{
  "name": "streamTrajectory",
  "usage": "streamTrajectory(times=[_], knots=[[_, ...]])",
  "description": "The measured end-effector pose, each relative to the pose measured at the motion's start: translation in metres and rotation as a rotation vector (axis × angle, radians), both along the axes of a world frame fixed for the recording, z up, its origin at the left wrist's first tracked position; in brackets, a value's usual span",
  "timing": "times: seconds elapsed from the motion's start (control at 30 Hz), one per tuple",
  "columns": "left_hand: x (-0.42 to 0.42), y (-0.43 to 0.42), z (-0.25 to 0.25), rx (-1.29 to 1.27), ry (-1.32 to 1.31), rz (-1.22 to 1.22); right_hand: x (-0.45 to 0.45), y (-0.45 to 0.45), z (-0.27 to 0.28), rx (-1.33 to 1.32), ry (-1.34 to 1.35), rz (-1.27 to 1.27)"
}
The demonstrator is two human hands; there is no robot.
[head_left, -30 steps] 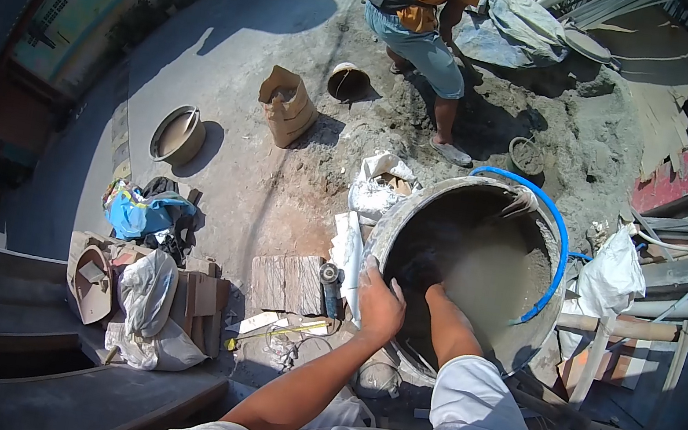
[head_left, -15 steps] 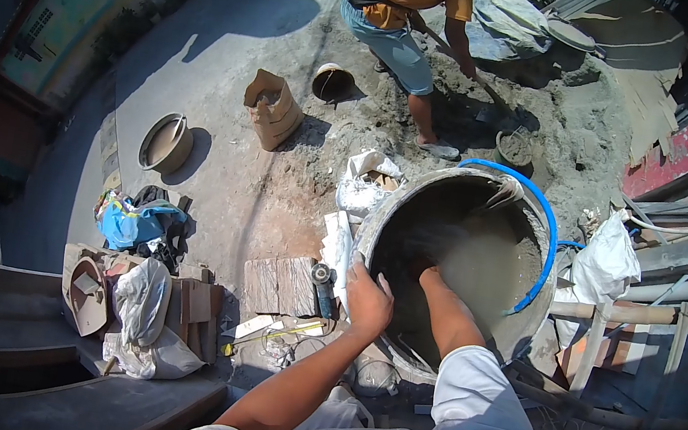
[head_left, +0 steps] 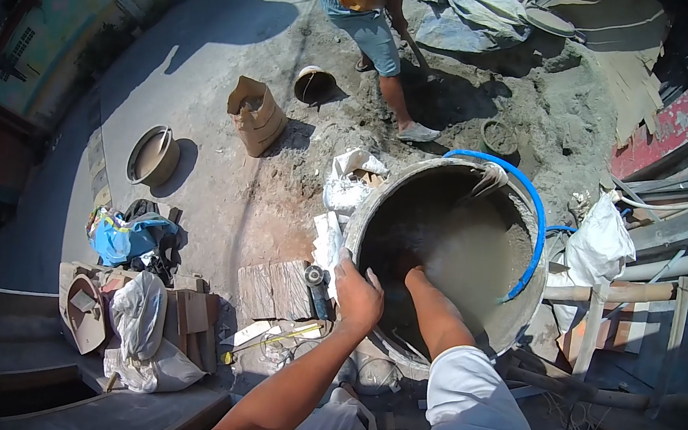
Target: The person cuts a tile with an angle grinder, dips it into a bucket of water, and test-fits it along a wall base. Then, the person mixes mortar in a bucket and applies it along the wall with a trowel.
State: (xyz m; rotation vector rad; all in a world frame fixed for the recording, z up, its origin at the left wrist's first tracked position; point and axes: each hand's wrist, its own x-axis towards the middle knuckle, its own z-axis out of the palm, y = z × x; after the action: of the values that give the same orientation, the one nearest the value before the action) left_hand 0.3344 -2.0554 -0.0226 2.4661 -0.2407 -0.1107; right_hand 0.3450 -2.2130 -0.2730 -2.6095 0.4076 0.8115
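A round concrete tub [head_left: 357, 226] of murky grey water [head_left: 472, 252] stands right in front of me. My left hand [head_left: 357, 295] grips its near left rim, thumb towards the inside and fingers on the outer side. My right forearm [head_left: 440, 314] reaches down into the tub. Past the wrist, my right hand is lost in the dark, shaded water, so its fingers and anything in them are hidden. Over the far and right rim bends a blue hose [head_left: 539, 218], its end dipping inside. A wet pale rag or bundle of strands [head_left: 489, 182] hangs on the far rim.
Beyond the tub, a co-worker [head_left: 364, 22] holds a shovel [head_left: 414, 46] by a sand heap. A paper sack [head_left: 257, 126], a bucket [head_left: 314, 86] and a basin [head_left: 152, 160] stand left. An angle grinder [head_left: 317, 287] lies beside tiles [head_left: 272, 293]. Bamboo poles [head_left: 643, 294] lie right.
The co-worker has shifted back to the left and straightened somewhat, with the shovel drawn back. My view has turned slightly. My left hand stays on the rim and my right arm stays in the tub.
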Motion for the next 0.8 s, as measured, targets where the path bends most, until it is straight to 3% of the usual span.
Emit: streamTrajectory(times=[0.07,0.2,0.27,0.37,0.47,0.5,0.53,0.6,0.63,0.73,0.8], knots=[[-0.004,0.003,0.000,0.005,0.013,0.002,-0.011,0.009,-0.003,-0.034,-0.011,0.122],[-0.001,-0.001,0.003,0.004,0.037,0.016,-0.003,0.006,-0.001,0.003,-0.072,-0.133],[-0.006,0.003,0.001,-0.017,0.020,-0.001,-0.014,0.007,0.002,-0.183,-0.349,-0.152],[0.000,-0.001,0.007,-0.035,0.052,0.014,-0.016,-0.001,-0.135,-0.078,-0.361,-0.212],[0.000,0.000,-0.001,-0.043,0.008,0.000,-0.021,0.000,0.038,-0.181,0.186,-0.188],[0.000,0.000,0.004,-0.041,0.043,0.009,-0.021,0.001,0.074,-0.078,0.119,-0.350],[0.000,-0.001,0.003,-0.037,0.015,0.005,-0.027,-0.002,0.074,-0.088,0.123,-0.356],[0.000,-0.001,0.003,-0.015,0.050,0.015,-0.035,-0.006,0.078,-0.201,0.053,-0.034],[0.000,-0.001,0.007,-0.026,0.048,0.015,-0.028,0.003,0.150,-0.058,0.083,-0.259],[-0.003,-0.001,0.015,-0.009,0.086,0.031,-0.040,0.007,0.164,-0.043,0.086,-0.139],[-0.001,-0.002,0.014,-0.003,0.097,0.024,-0.048,0.007,0.174,0.000,0.030,-0.263]])
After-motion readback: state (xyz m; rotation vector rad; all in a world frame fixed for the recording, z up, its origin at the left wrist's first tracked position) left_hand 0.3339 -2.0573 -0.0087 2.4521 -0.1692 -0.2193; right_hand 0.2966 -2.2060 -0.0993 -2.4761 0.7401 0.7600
